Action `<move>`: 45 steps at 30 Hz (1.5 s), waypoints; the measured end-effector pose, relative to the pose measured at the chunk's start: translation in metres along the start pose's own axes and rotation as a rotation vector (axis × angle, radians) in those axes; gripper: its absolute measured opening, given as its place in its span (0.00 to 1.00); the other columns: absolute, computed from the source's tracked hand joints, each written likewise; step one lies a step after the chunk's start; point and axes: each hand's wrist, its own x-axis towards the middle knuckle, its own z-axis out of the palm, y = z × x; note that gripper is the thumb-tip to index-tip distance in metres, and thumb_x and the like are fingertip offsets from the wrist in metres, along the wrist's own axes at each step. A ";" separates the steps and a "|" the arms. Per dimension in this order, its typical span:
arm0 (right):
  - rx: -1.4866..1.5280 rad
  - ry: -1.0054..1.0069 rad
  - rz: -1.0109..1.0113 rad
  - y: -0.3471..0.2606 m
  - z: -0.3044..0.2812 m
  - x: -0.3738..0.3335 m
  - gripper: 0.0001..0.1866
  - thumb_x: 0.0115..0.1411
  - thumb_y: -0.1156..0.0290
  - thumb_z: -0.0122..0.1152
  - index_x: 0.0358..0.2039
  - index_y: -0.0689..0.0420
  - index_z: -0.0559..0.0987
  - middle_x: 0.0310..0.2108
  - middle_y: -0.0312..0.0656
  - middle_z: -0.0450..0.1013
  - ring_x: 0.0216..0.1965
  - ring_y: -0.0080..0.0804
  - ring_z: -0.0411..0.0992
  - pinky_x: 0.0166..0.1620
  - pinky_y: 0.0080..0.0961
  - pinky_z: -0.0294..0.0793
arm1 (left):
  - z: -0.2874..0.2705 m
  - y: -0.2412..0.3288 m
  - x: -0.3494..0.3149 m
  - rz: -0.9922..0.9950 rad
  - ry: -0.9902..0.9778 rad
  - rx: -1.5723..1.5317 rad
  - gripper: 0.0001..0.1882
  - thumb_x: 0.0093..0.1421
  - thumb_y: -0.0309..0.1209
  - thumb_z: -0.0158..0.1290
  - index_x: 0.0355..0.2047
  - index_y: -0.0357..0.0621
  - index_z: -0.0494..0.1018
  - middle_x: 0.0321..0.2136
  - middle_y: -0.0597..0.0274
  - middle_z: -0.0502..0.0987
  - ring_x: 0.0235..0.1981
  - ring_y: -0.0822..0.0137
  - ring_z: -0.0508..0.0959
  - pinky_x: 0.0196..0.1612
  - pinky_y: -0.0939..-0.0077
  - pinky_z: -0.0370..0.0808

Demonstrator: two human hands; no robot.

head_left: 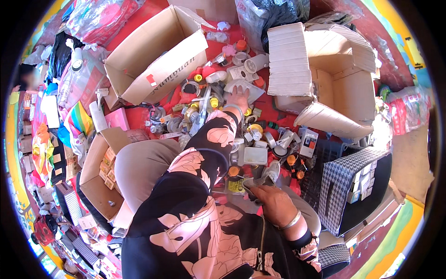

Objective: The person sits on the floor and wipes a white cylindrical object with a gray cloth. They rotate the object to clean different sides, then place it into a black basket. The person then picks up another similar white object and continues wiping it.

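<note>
My left hand (238,98) is stretched far forward into a heap of small goods, its fingers spread against a whitish, translucent plastic piece (251,91). Around it lie yellow-capped bottles (214,102), clear plastic parts and a white cup-like container (256,63). Close to my body, my right hand (275,201) is closed on a grey cloth (251,184), part of which the fingers hide. Beside the cloth are a clear jar with an orange lid (234,173) and a rectangular clear container (255,156).
An open cardboard box (186,69) stands at the far left, another (344,111) at the far right. On the right is a houndstooth-patterned bin (344,186) holding small white boxes. A carton of small boxes (95,190) sits by my left knee. Plastic bags (274,18) lie at the back.
</note>
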 end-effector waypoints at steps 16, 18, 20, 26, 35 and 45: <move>0.081 0.129 -0.131 -0.009 -0.001 -0.010 0.26 0.40 0.83 0.53 0.44 0.55 0.73 0.38 0.48 0.72 0.40 0.50 0.71 0.41 0.35 0.72 | -0.060 -0.038 -0.074 -0.123 0.006 -2.210 0.15 0.61 0.33 0.50 0.47 0.43 0.67 0.43 0.61 0.75 0.43 0.63 0.76 0.45 0.63 0.73; 0.108 0.190 -0.159 0.001 0.003 -0.008 0.26 0.38 0.82 0.59 0.43 0.57 0.73 0.40 0.48 0.71 0.42 0.49 0.69 0.42 0.35 0.71 | -0.069 -0.025 -0.084 -0.105 -0.007 -2.205 0.15 0.61 0.32 0.50 0.46 0.41 0.68 0.43 0.59 0.74 0.44 0.62 0.76 0.46 0.63 0.72; 0.167 0.234 -0.141 0.004 -0.003 -0.011 0.24 0.42 0.79 0.55 0.44 0.56 0.73 0.42 0.48 0.72 0.42 0.48 0.71 0.43 0.33 0.72 | -0.083 -0.009 -0.097 -0.020 -0.030 -2.210 0.15 0.61 0.31 0.49 0.47 0.40 0.68 0.43 0.59 0.74 0.44 0.61 0.75 0.47 0.63 0.72; 0.158 0.243 -0.037 -0.002 -0.008 -0.019 0.19 0.49 0.68 0.59 0.44 0.53 0.75 0.36 0.46 0.75 0.37 0.44 0.74 0.40 0.32 0.73 | -0.077 -0.015 -0.111 0.035 -0.096 -2.218 0.18 0.60 0.27 0.47 0.50 0.36 0.65 0.47 0.57 0.73 0.47 0.60 0.74 0.51 0.62 0.71; -0.035 0.219 -0.012 0.011 0.011 -0.009 0.12 0.56 0.62 0.49 0.36 0.52 0.77 0.29 0.50 0.74 0.31 0.49 0.73 0.34 0.40 0.73 | 0.030 -0.085 -0.107 -0.143 0.185 -0.691 0.25 0.58 0.46 0.48 0.35 0.30 0.74 0.33 0.39 0.76 0.36 0.45 0.76 0.42 0.59 0.72; -0.115 0.186 -0.021 0.015 0.011 -0.006 0.13 0.57 0.60 0.47 0.36 0.51 0.77 0.28 0.49 0.74 0.31 0.50 0.73 0.35 0.42 0.72 | -0.007 -0.072 -0.101 -0.359 0.439 -1.223 0.29 0.58 0.49 0.50 0.31 0.26 0.69 0.28 0.40 0.75 0.32 0.48 0.77 0.37 0.61 0.72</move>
